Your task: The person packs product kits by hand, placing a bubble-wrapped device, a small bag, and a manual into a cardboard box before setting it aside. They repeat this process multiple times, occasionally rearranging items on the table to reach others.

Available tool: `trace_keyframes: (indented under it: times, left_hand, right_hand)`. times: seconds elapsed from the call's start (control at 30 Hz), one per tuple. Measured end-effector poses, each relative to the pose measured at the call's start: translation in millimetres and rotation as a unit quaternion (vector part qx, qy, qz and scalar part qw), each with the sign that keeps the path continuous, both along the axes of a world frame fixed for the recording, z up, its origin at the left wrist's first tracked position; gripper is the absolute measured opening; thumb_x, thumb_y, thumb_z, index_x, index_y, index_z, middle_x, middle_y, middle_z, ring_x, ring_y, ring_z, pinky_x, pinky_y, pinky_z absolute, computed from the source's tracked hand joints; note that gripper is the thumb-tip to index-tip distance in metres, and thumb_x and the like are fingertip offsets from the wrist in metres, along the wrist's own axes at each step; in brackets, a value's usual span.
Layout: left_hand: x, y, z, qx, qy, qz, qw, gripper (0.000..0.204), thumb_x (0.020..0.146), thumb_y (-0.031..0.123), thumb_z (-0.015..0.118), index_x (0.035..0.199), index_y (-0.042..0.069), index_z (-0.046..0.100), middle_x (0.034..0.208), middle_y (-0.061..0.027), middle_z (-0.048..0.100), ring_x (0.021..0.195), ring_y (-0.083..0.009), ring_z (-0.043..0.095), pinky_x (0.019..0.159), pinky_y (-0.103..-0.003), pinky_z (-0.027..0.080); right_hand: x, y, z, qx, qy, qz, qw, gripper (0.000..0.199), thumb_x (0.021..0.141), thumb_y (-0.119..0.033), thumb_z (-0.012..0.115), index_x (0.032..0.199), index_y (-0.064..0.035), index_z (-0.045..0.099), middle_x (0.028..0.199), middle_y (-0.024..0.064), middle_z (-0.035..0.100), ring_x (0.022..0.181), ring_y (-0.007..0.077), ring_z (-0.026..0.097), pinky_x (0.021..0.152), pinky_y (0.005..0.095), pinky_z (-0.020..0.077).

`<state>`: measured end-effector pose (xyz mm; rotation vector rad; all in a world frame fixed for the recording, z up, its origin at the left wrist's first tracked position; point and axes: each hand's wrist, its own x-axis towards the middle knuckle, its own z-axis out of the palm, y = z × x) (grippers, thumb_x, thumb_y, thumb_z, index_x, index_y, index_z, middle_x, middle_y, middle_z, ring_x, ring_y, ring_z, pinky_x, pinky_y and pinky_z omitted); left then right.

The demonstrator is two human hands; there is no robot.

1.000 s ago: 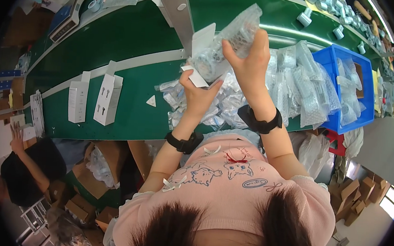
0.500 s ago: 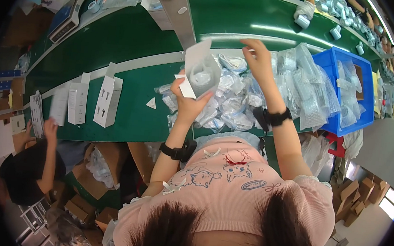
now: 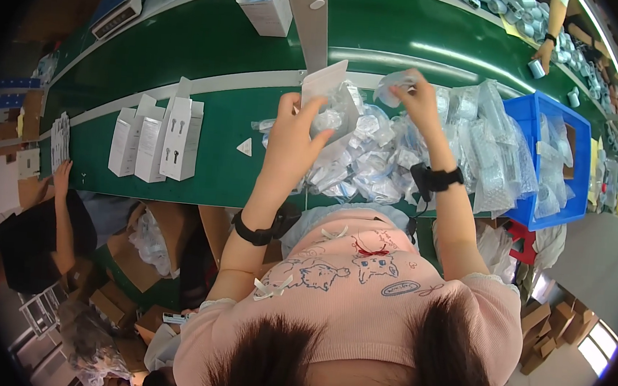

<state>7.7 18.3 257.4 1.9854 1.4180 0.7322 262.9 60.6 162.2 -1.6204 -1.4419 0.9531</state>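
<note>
My left hand (image 3: pixel 293 139) grips an open white cardboard box (image 3: pixel 325 83) with its flap raised, over the near side of the table. Inside the box a clear-wrapped item shows in part; my fingers and the box walls hide the rest. To its right, my right hand (image 3: pixel 420 106) is closed on a small clear plastic bag (image 3: pixel 393 89), held up above the pile. What the bag contains is too blurred to name. Below both hands lies a heap of small clear bags (image 3: pixel 369 165) with white and bluish contents.
Several white boxes (image 3: pixel 185 140) stand upright on the green table (image 3: pixel 226 179) at left. A small white triangle (image 3: pixel 245 146) lies near them. Bubble-wrapped items (image 3: pixel 490 149) and a blue crate (image 3: pixel 577 181) are at right. A co-worker's hand (image 3: pixel 62 177) is at far left, beside stacked flat cartons (image 3: pixel 60 141).
My right hand has taken hold of a small clear bag. My left hand has turned over the box. At left, the co-worker's hand has withdrawn, leaving another white box standing beside the others.
</note>
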Motion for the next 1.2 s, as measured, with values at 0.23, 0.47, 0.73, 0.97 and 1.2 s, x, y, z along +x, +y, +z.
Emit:
trace_keyframes:
  times: [0.23,0.47,0.73,0.97,1.2]
  left_hand:
    - [-5.5,17.0,-9.3,-0.003,-0.022,0.035,0.999,0.018,0.064,0.006,0.067,0.077,-0.001,0.057,0.084,-0.0141,0.055,0.067,-0.0288,0.055,0.061,-0.033,0.044]
    - [-12.7,21.1,-16.2,-0.038,-0.076,0.08,0.993,0.016,0.063,0.005,0.067,0.07,-0.003,0.056,0.073,-0.0098,0.06,0.058,-0.022,0.053,0.057,-0.029,0.043]
    - [-20.0,16.1,-35.1,-0.017,-0.213,0.103,0.972,0.018,0.065,0.008,0.068,0.071,-0.003,0.055,0.079,-0.0093,0.06,0.066,-0.0168,0.057,0.061,-0.026,0.045]
    - [-118.5,72.4,-41.4,0.176,0.02,0.144,0.974,0.079,0.063,0.03,0.075,0.125,0.006,0.033,0.125,-0.0178,0.041,0.117,-0.0352,0.035,0.094,-0.048,0.032]
    - [-281.2,88.5,-144.2,-0.075,0.367,0.278,0.885,0.094,0.06,0.05,0.069,0.132,0.008,0.027,0.135,-0.0134,0.031,0.128,-0.0381,0.014,0.091,-0.068,0.011]
  right_hand:
    - [-54.6,-38.9,74.5,0.257,0.089,0.105,0.956,0.019,0.073,0.0,0.063,0.09,-0.0041,0.056,0.093,0.0087,0.055,0.078,0.0197,0.059,0.065,0.0303,0.0479]
    - [-81.1,-16.6,76.7,0.338,-0.216,0.47,0.786,0.026,0.068,-0.011,0.067,0.091,-0.0048,0.059,0.106,0.0133,0.049,0.104,0.0296,0.046,0.082,0.0388,0.0393]
    - [-70.1,-33.6,21.7,0.153,0.082,0.22,0.96,0.09,0.051,-0.025,0.081,0.125,-0.0012,0.035,0.128,0.0157,0.036,0.122,0.0246,0.031,0.097,0.0353,0.0293]
    - [-20.2,-23.4,62.6,0.033,0.216,0.137,0.966,0.096,0.047,-0.016,0.082,0.127,0.001,0.03,0.12,0.0136,0.046,0.113,0.0228,0.043,0.094,0.0355,0.0361]
    - [29.0,112.5,42.6,0.22,0.173,-0.069,0.958,0.086,0.054,-0.008,0.077,0.126,0.0002,0.029,0.116,0.0127,0.047,0.106,0.0226,0.048,0.087,0.0335,0.0422]
